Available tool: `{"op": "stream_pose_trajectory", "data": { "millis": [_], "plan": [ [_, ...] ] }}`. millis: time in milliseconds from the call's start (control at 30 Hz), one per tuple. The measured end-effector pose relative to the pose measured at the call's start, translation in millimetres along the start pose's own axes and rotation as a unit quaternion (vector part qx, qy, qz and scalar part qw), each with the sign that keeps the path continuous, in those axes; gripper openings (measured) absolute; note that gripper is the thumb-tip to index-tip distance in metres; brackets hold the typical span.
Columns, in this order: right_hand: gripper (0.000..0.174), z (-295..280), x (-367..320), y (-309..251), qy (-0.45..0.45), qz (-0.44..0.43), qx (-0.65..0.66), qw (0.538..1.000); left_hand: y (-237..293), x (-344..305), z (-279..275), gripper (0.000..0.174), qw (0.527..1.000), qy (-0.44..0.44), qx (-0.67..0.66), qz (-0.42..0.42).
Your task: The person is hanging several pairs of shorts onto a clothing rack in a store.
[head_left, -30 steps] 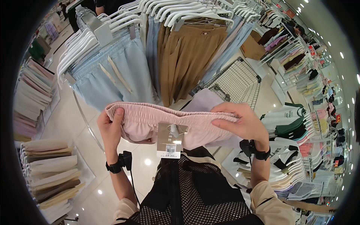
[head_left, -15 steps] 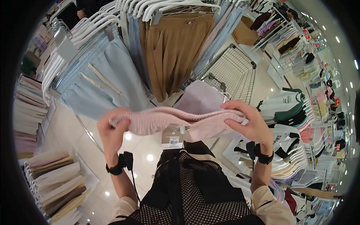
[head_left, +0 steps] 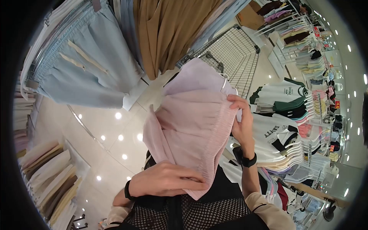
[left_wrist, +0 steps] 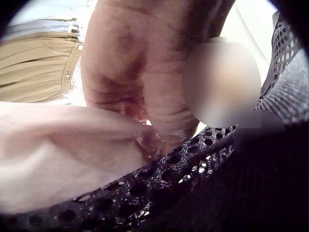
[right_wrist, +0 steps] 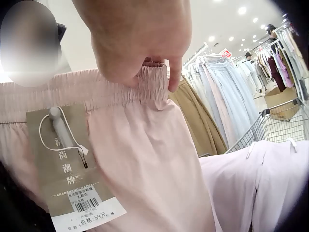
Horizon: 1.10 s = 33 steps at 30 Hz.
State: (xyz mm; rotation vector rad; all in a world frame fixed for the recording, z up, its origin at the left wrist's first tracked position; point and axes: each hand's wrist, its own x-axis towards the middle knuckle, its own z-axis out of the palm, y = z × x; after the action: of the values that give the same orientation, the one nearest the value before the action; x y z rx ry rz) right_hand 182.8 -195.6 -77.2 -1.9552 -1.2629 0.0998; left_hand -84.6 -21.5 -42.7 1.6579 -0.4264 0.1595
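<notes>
Pink elastic-waist pants (head_left: pixel 191 126) are stretched between both hands, the waistband running slantwise and the legs hanging to the left. My left hand (head_left: pixel 165 179) grips the near end of the waistband, close to the black mesh top. At the far end, my right hand (head_left: pixel 242 122) pinches the band, thumb inside and fingers over its edge. In the right wrist view a grey-brown price tag (right_wrist: pixel 72 179) with a security pin hangs from the waistband. Lavender pants (head_left: pixel 195 76) with a white drawstring lie just beyond the pink pair.
A wire shopping cart (head_left: pixel 234 53) stands ahead. Light-blue pants (head_left: pixel 92 65) and brown pants (head_left: pixel 165 34) hang on the rack in front. White printed shirts (head_left: pixel 274 132) hang at the right, folded-over pants (head_left: pixel 53 172) at lower left. Shiny tile floor (head_left: pixel 111 126) shows between them.
The pink waistband has swung from level to slanting, left hand coming down toward the body. The tag has turned out of the head view, which has tipped lower.
</notes>
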Motion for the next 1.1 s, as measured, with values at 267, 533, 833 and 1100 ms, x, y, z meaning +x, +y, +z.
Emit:
{"op": "stream_pose_trajectory", "data": {
  "millis": [267, 533, 833, 1100],
  "plan": [
    [0.034, 16.0, 19.9, -7.5, 0.012, 0.004, 0.099, 0.995, -3.1, 5.3, 10.8, 0.046, 0.994, -0.032, -0.096, -0.032],
    [0.035, 76.3, 66.4, -76.5, -0.038, -0.134, 0.319, 0.937, -25.9, 31.0, 36.4, 0.041, 1.0, -0.003, -0.004, 0.004],
    [0.036, 66.9, 50.2, -114.9, -0.138, -0.27, 0.175, 0.937, 7.3, -25.1, -40.2, 0.064, 0.853, 0.386, 0.35, 0.029],
    [0.034, 51.5, 44.7, -123.7, -0.127, -0.328, 0.11, 0.93, -10.1, -4.9, -43.2, 0.079, 0.965, 0.21, 0.104, -0.114]
  ]
}}
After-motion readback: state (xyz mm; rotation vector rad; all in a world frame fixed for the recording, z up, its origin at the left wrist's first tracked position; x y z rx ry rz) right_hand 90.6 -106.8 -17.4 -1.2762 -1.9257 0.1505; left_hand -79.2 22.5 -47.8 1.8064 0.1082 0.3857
